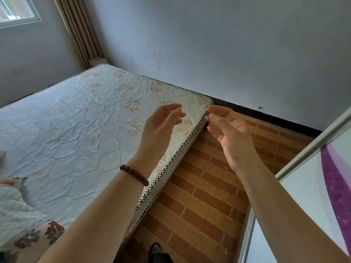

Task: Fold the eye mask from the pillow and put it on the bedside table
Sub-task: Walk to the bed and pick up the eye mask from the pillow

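Observation:
My left hand [161, 124] is raised over the right edge of the bare quilted mattress [76, 120], fingers apart and curved, holding nothing. A dark red bead bracelet [133, 174] circles that wrist. My right hand [228, 133] is held up over the brick-patterned floor beside the bed, palm turned inward, fingers spread, empty too. The two hands face each other, apart. A white fluffy pillow or cushion [13, 204] shows at the left edge of the bed. No eye mask and no bedside table can be seen.
A floral cloth [38, 236] lies at the bed's near left corner. The brick-patterned floor [205, 196] runs between the bed and a wardrobe with a metal-framed sliding door [303, 186] on the right. Grey walls, a radiator [79, 31] and a window [17, 10] stand behind. My foot [156, 249] is below.

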### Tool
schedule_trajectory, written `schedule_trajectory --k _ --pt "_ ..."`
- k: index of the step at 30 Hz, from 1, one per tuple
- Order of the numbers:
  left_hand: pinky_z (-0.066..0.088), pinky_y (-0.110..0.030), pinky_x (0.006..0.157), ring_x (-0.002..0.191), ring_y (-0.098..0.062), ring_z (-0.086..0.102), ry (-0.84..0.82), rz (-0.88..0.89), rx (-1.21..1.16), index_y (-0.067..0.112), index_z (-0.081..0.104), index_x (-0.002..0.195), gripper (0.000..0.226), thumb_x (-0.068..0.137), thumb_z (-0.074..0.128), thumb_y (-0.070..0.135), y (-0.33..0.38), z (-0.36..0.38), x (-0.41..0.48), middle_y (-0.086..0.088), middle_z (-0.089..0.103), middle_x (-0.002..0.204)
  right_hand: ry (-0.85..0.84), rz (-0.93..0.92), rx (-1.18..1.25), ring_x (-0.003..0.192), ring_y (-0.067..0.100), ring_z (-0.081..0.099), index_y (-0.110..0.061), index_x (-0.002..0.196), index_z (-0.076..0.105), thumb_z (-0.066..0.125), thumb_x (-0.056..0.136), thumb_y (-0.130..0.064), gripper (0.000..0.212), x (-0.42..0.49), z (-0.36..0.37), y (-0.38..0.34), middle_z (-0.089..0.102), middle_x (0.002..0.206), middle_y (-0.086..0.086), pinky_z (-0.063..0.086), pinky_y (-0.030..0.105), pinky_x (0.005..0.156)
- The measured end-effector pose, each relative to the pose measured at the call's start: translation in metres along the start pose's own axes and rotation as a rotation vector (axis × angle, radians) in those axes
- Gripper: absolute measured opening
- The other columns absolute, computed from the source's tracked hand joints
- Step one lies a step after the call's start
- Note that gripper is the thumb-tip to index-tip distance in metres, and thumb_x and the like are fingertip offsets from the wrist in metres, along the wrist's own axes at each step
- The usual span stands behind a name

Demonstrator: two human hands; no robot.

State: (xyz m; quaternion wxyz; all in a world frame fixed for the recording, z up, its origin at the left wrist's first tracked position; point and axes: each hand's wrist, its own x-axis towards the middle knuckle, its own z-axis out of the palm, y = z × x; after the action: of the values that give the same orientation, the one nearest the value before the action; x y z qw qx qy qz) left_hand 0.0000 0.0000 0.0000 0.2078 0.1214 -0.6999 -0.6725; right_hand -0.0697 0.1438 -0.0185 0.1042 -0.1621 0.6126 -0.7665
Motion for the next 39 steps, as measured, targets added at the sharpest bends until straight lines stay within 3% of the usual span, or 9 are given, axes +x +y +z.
schedule_trajectory --k 2,5,11,17,26,31,35,39 --pt "0.048 -0.011 0.072 0.092 -0.012 0.065 -0.018 -0.002 -0.053 0.009 0.062 0.115 0.026 0.093 0.053 0.018 -0.004 0.003 0.015 -0.007 0.068 0.102 0.008 0.003 0.029 0.100 0.011 0.062 -0.031 0.086 0.069 0.069 0.073 -0.029 0.014 0.015 -0.002 0.006 0.070 0.096 -0.010 0.047 0.031 0.090" --pt "0.047 -0.009 0.072 0.094 -0.014 0.065 -0.035 -0.026 -0.055 0.009 0.061 0.117 0.027 0.093 0.054 0.019 -0.014 0.007 0.045 -0.008 0.068 0.105 0.033 0.033 0.021 0.093 0.009 0.064 -0.030 0.086 0.069 0.069 0.079 -0.021 0.011 0.041 0.000 0.022 0.072 0.088 -0.013 0.048 0.029 0.085" --pt "0.048 -0.020 0.081 0.100 -0.020 0.065 -0.075 -0.031 -0.009 0.013 0.065 0.108 0.021 0.092 0.054 0.022 -0.029 0.007 0.135 -0.007 0.068 0.110 0.108 0.086 0.015 0.099 0.015 0.063 -0.030 0.086 0.069 0.069 0.082 -0.019 0.012 0.118 0.014 0.041 0.071 0.094 -0.008 0.049 0.035 0.095" --pt "0.048 -0.030 0.085 0.095 -0.012 0.067 -0.134 -0.040 -0.010 0.021 0.067 0.100 0.016 0.092 0.053 0.025 -0.032 0.007 0.225 0.001 0.070 0.103 0.187 0.063 0.009 0.101 0.020 0.060 -0.026 0.089 0.067 0.068 0.082 -0.019 0.010 0.198 0.024 0.040 0.068 0.099 -0.001 0.047 0.042 0.099" --pt "0.048 -0.033 0.089 0.098 -0.015 0.066 -0.256 -0.052 -0.026 0.024 0.067 0.096 0.014 0.091 0.054 0.024 -0.042 0.039 0.315 0.001 0.071 0.101 0.305 0.034 -0.011 0.105 0.021 0.063 -0.024 0.092 0.067 0.066 0.083 -0.021 0.009 0.273 0.001 0.042 0.070 0.101 0.000 0.049 0.038 0.097" --pt "0.048 -0.032 0.086 0.100 -0.018 0.065 -0.298 -0.063 -0.046 0.022 0.067 0.098 0.015 0.091 0.055 0.025 -0.053 0.080 0.363 -0.004 0.071 0.103 0.352 0.020 -0.022 0.101 0.017 0.064 -0.026 0.093 0.067 0.066 0.084 -0.023 0.009 0.318 -0.033 0.047 0.071 0.099 -0.004 0.051 0.033 0.093" --pt "0.049 -0.022 0.080 0.092 -0.011 0.066 -0.330 -0.070 -0.083 0.024 0.067 0.091 0.011 0.090 0.056 0.024 -0.065 0.131 0.406 0.002 0.070 0.097 0.389 -0.002 -0.034 0.101 0.016 0.065 -0.030 0.090 0.068 0.067 0.083 -0.026 0.008 0.361 -0.077 0.049 0.071 0.100 -0.003 0.052 0.032 0.090" --pt "0.047 -0.031 0.085 0.096 -0.011 0.066 -0.355 -0.090 -0.100 0.023 0.067 0.096 0.013 0.090 0.056 0.027 -0.070 0.201 0.457 0.005 0.070 0.098 0.425 -0.020 -0.075 0.101 0.017 0.065 -0.029 0.092 0.068 0.065 0.085 -0.026 0.009 0.412 -0.135 0.039 0.071 0.103 -0.002 0.053 0.031 0.089"
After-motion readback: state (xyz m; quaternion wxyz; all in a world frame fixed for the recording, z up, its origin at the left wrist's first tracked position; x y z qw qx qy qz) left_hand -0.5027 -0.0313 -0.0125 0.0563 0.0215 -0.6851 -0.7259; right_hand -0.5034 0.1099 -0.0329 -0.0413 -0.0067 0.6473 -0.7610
